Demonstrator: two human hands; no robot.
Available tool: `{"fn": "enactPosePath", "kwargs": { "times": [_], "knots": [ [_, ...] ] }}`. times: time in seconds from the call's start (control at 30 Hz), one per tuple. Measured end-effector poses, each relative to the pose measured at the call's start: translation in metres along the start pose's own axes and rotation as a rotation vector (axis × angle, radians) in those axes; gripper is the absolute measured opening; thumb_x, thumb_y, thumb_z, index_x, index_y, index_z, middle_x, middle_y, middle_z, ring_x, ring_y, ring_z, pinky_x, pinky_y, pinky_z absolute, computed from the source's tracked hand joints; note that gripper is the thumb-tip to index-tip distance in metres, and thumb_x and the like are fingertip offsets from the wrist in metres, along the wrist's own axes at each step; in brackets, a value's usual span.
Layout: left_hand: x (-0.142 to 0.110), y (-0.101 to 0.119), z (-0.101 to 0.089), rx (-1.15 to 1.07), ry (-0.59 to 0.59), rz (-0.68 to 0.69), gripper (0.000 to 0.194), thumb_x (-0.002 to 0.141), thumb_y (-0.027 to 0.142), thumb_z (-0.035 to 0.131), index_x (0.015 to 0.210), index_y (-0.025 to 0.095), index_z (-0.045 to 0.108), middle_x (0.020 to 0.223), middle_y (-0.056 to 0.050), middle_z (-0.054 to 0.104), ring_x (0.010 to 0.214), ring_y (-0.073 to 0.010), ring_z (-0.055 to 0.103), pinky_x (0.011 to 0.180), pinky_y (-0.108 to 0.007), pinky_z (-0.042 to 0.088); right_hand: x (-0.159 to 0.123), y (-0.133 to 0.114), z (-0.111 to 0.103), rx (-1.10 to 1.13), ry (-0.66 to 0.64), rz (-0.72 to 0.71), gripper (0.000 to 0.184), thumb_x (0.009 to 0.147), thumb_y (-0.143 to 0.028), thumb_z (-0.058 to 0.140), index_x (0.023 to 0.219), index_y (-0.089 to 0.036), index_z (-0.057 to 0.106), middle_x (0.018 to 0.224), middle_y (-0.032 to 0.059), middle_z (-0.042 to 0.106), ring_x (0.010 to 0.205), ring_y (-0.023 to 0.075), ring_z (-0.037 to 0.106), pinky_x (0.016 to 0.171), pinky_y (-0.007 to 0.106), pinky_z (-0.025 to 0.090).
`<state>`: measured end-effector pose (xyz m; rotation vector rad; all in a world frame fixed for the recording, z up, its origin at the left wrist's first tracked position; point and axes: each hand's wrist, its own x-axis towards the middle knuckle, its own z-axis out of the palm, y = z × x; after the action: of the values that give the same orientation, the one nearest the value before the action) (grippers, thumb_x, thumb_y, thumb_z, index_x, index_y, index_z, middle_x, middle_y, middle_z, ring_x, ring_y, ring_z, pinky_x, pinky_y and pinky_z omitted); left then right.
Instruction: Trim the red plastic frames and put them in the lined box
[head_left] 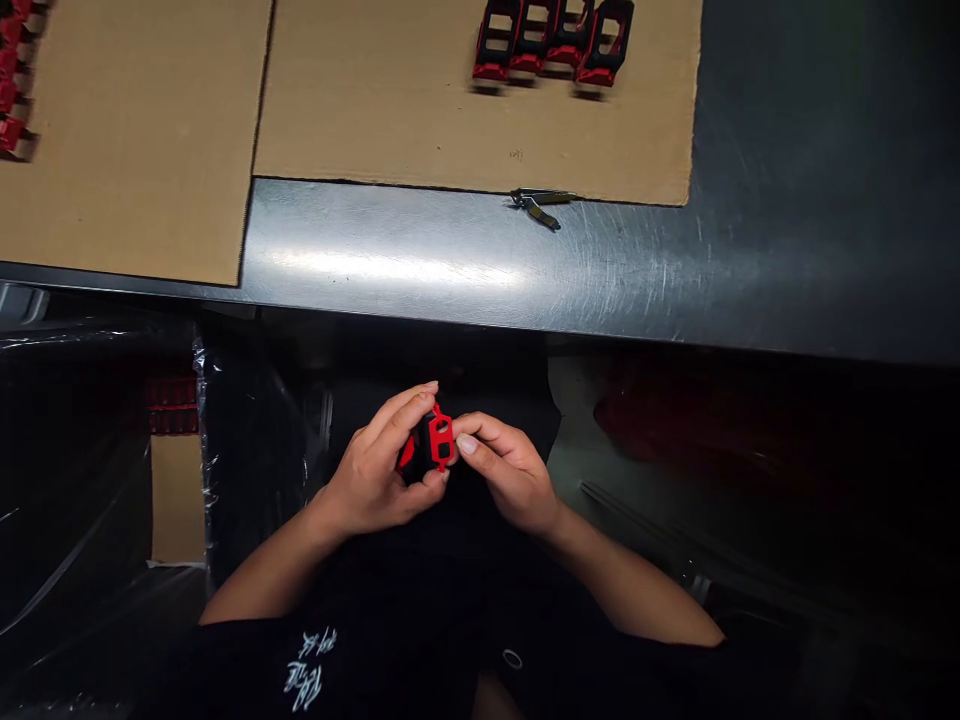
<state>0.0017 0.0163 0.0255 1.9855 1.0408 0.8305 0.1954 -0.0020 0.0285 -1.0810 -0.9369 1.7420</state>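
Observation:
A red-and-black moulded plastic part [436,441] is held in front of my body, below the table edge. My left hand [373,473] wraps its fingers around the part's left side. My right hand [507,472] pinches its right side between thumb and fingers, with the thumb on the red frame. The hands hide much of the black portion, so I cannot see the part's full shape.
A steel table [405,265] runs across the view, with cardboard sheets [480,120] on it. On the cardboard stands a row of similar red-and-black parts [553,42]. Small metal pliers [538,205] lie at the cardboard's edge. Black plastic-wrapped goods [75,500] stand at lower left.

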Motion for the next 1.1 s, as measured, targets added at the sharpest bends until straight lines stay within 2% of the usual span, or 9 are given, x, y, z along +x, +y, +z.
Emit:
{"fn": "enactPosePath", "kwargs": {
  "times": [0.17, 0.3, 0.5, 0.67, 0.8, 0.93, 1.1],
  "knots": [
    [0.0, 0.001, -0.001, 0.037, -0.035, -0.038, 0.085, 0.082, 0.027, 0.076, 0.156, 0.021, 0.035, 0.144, -0.018, 0.062, 0.127, -0.0289, 0.067, 0.1, -0.043, 0.063, 0.0, 0.003, -0.001, 0.011, 0.042, 0.061, 0.024, 0.094, -0.045, 0.069, 0.098, -0.022, 0.074, 0.085, 0.0024, 0.07, 0.078, 0.0176, 0.063, 0.079, 0.033, 0.052],
    [-0.001, 0.001, 0.0, 0.075, -0.038, -0.058, 0.097, 0.082, 0.027, 0.076, 0.161, 0.019, 0.021, 0.14, -0.019, 0.065, 0.12, -0.0272, 0.072, 0.094, -0.038, 0.066, 0.001, 0.002, -0.002, 0.073, 0.033, 0.1, 0.028, 0.087, -0.044, 0.077, 0.103, -0.022, 0.072, 0.087, 0.0023, 0.07, 0.078, 0.0164, 0.064, 0.073, 0.03, 0.054],
    [0.0, -0.002, 0.004, 0.215, -0.004, 0.061, 0.101, 0.087, 0.029, 0.071, 0.163, 0.012, 0.007, 0.137, -0.025, 0.067, 0.118, -0.0289, 0.074, 0.087, -0.039, 0.068, 0.004, -0.005, 0.001, -0.159, 0.053, 0.041, 0.028, 0.081, -0.031, 0.081, 0.106, -0.022, 0.07, 0.087, 0.0021, 0.073, 0.078, 0.0171, 0.068, 0.075, 0.032, 0.057],
    [0.003, -0.002, 0.007, 0.333, 0.058, 0.185, 0.103, 0.088, 0.022, 0.069, 0.164, 0.014, 0.0, 0.136, -0.024, 0.068, 0.101, -0.0252, 0.078, 0.077, -0.035, 0.067, 0.005, -0.004, 0.003, -0.291, 0.156, 0.039, 0.025, 0.078, -0.032, 0.084, 0.098, -0.022, 0.072, 0.082, 0.0016, 0.073, 0.067, 0.0163, 0.068, 0.064, 0.03, 0.057],
    [0.003, -0.004, 0.008, 0.345, 0.125, 0.252, 0.109, 0.086, 0.023, 0.074, 0.164, 0.017, -0.001, 0.13, -0.021, 0.072, 0.083, -0.021, 0.078, 0.071, -0.032, 0.065, 0.004, -0.001, -0.004, -0.093, 0.089, 0.088, 0.026, 0.08, -0.032, 0.082, 0.102, -0.023, 0.073, 0.088, 0.003, 0.075, 0.071, 0.0177, 0.072, 0.065, 0.031, 0.06],
    [0.004, -0.007, 0.008, 0.194, 0.152, 0.332, 0.113, 0.085, 0.031, 0.079, 0.164, 0.018, 0.0, 0.126, -0.02, 0.075, 0.092, -0.0199, 0.079, 0.071, -0.029, 0.064, 0.006, 0.004, -0.012, 0.179, -0.047, 0.134, 0.028, 0.081, -0.035, 0.081, 0.105, -0.023, 0.075, 0.092, 0.004, 0.077, 0.078, 0.0199, 0.073, 0.077, 0.038, 0.062],
    [0.007, -0.005, 0.01, 0.076, 0.151, 0.355, 0.113, 0.084, 0.041, 0.081, 0.164, 0.019, 0.003, 0.127, -0.019, 0.074, 0.098, -0.0205, 0.079, 0.075, -0.03, 0.066, 0.011, 0.007, -0.014, 0.341, -0.092, 0.226, 0.03, 0.076, -0.035, 0.079, 0.103, -0.02, 0.076, 0.087, 0.0048, 0.077, 0.075, 0.0204, 0.071, 0.07, 0.034, 0.059]
  ]
}}
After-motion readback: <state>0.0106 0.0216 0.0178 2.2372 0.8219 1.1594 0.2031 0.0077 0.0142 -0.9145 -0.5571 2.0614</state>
